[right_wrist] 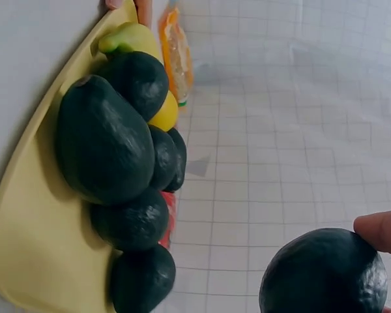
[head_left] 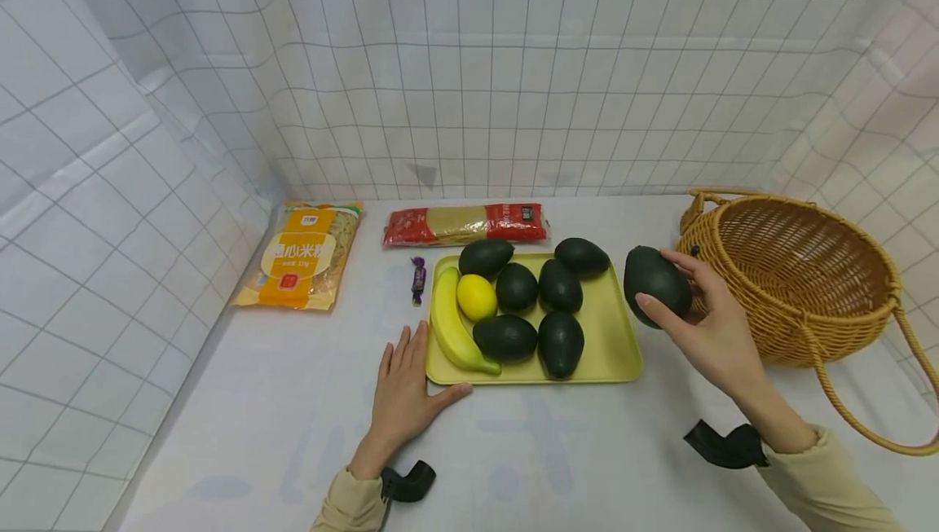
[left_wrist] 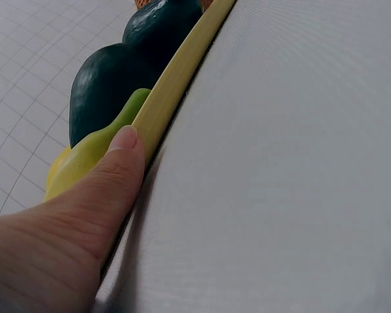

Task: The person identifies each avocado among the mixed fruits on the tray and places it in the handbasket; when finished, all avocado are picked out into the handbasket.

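My right hand (head_left: 715, 324) holds a dark green avocado (head_left: 655, 283) between thumb and fingers, just off the right side of the yellow tray (head_left: 619, 345). That avocado (right_wrist: 322, 274) also shows low in the right wrist view. My left hand (head_left: 403, 397) lies with straight fingers along the tray's left front corner, the thumb (left_wrist: 120, 156) touching its rim. On the tray lie a banana (head_left: 451, 324), a lemon (head_left: 477, 297) and several more avocados (head_left: 506, 337). One avocado (head_left: 581, 257) overlaps the tray's back edge at the right.
A wicker basket (head_left: 778, 345) with a loop handle stands at the right, close to my right hand. Behind the tray lies a red and gold noodle packet (head_left: 465, 224). A purple-wrapped candy (head_left: 418, 280) and an orange food bag (head_left: 304, 259) are to the left.
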### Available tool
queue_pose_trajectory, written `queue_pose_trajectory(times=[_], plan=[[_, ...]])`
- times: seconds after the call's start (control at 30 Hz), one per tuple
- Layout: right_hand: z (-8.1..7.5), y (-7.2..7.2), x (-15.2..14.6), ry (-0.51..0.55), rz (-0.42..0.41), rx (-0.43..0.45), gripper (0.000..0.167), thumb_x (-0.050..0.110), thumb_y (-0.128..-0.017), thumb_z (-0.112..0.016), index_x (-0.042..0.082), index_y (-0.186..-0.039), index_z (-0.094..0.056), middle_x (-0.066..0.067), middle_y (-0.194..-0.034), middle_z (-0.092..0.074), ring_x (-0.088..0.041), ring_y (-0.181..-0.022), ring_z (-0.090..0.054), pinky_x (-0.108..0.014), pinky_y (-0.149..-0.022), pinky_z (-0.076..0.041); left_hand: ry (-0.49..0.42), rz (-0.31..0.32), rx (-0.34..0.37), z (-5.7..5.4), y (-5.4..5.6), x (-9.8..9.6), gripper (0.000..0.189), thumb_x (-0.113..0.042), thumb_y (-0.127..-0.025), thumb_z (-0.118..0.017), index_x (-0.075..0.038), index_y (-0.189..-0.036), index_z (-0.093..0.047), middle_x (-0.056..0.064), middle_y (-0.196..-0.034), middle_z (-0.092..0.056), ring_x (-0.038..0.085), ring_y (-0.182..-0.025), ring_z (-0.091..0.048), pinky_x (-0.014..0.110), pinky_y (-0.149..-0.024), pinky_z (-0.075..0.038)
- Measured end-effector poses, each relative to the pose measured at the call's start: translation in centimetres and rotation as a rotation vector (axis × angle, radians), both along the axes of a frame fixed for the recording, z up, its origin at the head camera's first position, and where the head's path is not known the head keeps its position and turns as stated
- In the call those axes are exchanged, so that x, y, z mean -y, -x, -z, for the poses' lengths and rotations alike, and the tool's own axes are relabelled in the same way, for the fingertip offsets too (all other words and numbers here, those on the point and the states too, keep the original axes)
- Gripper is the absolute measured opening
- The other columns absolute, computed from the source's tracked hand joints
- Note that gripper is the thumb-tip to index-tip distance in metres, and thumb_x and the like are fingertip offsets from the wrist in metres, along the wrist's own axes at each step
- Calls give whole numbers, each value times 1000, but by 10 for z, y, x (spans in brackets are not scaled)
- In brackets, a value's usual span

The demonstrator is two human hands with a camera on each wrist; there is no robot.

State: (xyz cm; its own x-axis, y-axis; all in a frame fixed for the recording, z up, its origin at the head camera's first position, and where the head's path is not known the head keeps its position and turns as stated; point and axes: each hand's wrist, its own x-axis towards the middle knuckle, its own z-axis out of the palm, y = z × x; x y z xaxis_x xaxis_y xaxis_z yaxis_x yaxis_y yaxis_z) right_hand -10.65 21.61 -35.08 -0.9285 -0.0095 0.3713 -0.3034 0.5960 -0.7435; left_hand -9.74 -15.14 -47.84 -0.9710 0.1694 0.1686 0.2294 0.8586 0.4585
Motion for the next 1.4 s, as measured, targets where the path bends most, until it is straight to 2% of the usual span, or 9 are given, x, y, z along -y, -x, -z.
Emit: queue_pose_trajectory(times=[0.27,0.37,0.5,0.67,0.83,0.93,1.17,1.27,1.4], plan=[[-23,-1,-15,-9,22,-11,63,10,-83,-74,16,-139,-48,-10,-129,-49,-4,-94,-51,-10,-62,-48,-1,1,-2,-2,-1,0,112,-63,-74,-69,2,-150,-17,17,-152,-24,31,-142,-13,48,-113,-3],[-33,0,-24,-50,51,19,63,15,-84,-74,18,-141,-47,-12,-130,-48,-11,-100,-51,-6,-72,-42,-3,4,-3,-2,-1,0,112,-62,-74,-69,2,-150,-17,17,-152,-24,31,-142,-13,48,-113,-2],[-47,2,-37,-96,91,81,64,24,-85,-73,23,-143,-44,-14,-132,-46,-24,-101,-50,-12,-70,-39,-8,5,-3,-1,-1,0,112,-62,-74,-69,2,-150,-16,18,-153,-24,31,-142,-12,48,-113,-2],[-60,8,-57,-133,138,117,66,29,-86,-71,27,-144,-41,-16,-131,-44,-2,-87,-48,-12,-60,-40,-7,5,2,0,-1,0,113,-63,-74,-68,1,-151,-16,17,-153,-23,31,-142,-11,48,-113,-2],[-69,20,-82,-171,178,131,69,31,-87,-70,24,-146,-37,-22,-131,-45,10,-82,-43,-8,-56,-37,-3,6,1,0,-1,0,112,-64,-75,-67,1,-151,-16,18,-152,-25,31,-142,-12,48,-112,-2],[-69,28,-97,-181,186,139,68,31,-87,-69,22,-146,-36,-21,-130,-45,9,-82,-43,-7,-57,-37,-5,6,1,-1,-1,-1,112,-63,-75,-68,1,-150,-17,18,-152,-26,31,-142,-12,48,-113,-2],[-58,46,-132,-136,155,165,62,26,-88,-69,18,-144,-41,10,-111,-42,1,-77,-46,-11,-55,-40,-7,14,6,-3,-1,-1,111,-63,-75,-67,1,-150,-17,19,-151,-27,31,-142,-13,49,-113,-2],[-51,56,-148,-111,155,207,59,27,-88,-69,26,-142,-43,16,-106,-43,4,-76,-46,-9,-57,-40,-6,12,5,-4,-2,-1,111,-63,-75,-67,1,-150,-17,18,-151,-27,31,-142,-13,49,-113,-2],[-44,67,-161,-101,154,260,56,30,-88,-69,33,-138,-44,10,-109,-43,9,-78,-46,-7,-59,-42,-4,6,8,-4,-2,0,111,-63,-75,-67,1,-150,-17,18,-151,-27,31,-142,-13,49,-113,-2]])
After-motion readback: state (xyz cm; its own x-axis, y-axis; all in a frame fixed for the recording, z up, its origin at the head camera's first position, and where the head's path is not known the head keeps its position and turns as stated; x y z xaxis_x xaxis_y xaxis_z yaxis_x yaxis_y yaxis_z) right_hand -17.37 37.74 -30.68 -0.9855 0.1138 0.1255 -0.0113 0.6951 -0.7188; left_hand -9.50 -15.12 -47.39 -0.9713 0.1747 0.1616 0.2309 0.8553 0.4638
